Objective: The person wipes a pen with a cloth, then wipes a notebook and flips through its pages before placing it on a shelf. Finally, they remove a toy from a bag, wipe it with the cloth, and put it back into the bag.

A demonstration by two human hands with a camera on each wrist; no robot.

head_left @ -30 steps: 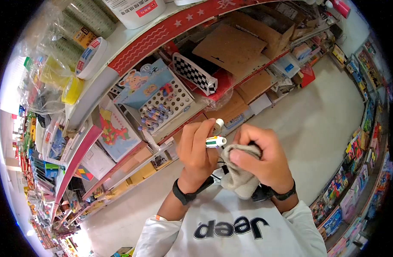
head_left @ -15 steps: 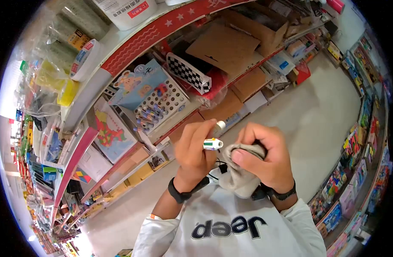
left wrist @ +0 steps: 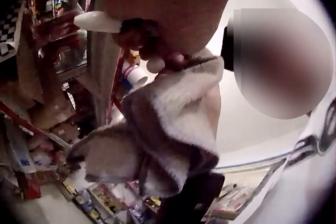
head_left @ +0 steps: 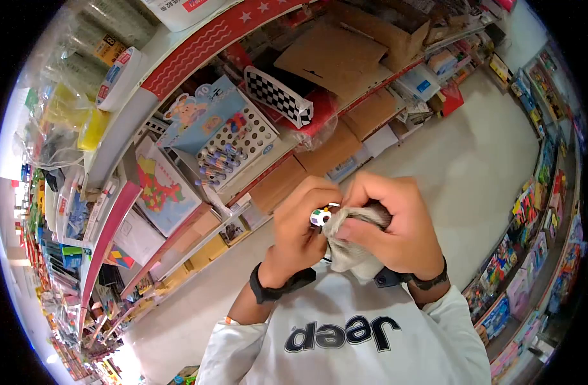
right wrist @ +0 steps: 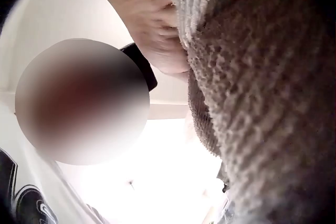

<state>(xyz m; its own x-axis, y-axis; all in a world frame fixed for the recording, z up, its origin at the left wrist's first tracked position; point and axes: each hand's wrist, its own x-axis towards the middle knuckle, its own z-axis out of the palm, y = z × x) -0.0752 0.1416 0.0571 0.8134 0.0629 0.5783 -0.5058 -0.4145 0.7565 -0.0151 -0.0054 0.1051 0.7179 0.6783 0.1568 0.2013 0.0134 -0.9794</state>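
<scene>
Curled narrowly around a white pen with coloured parts (head_left: 318, 217), the left hand (head_left: 297, 231) meets the right hand (head_left: 406, 234), whose thumb and fingers grip a bunched beige textured cloth (head_left: 355, 251). The cloth touches the pen's end, above the white shirt (head_left: 345, 301).

And there it is, "Jeep" (head_left: 343, 333), running upside down in bold black letters across the white shirt (head_left: 352, 366)! Up on the blue display box (head_left: 198, 122), a "10" is showing near the top, and what looks like another "10" is sitting on its front corner. An "8" is standing out on the orange-and-black label (head_left: 109, 49) of the wrapped rolls (head_left: 92, 38). Chinese characters are lining the white tub (head_left: 178, 18), the frame edge cutting them off. Elsewhere, package print is staying too small to read.
</scene>
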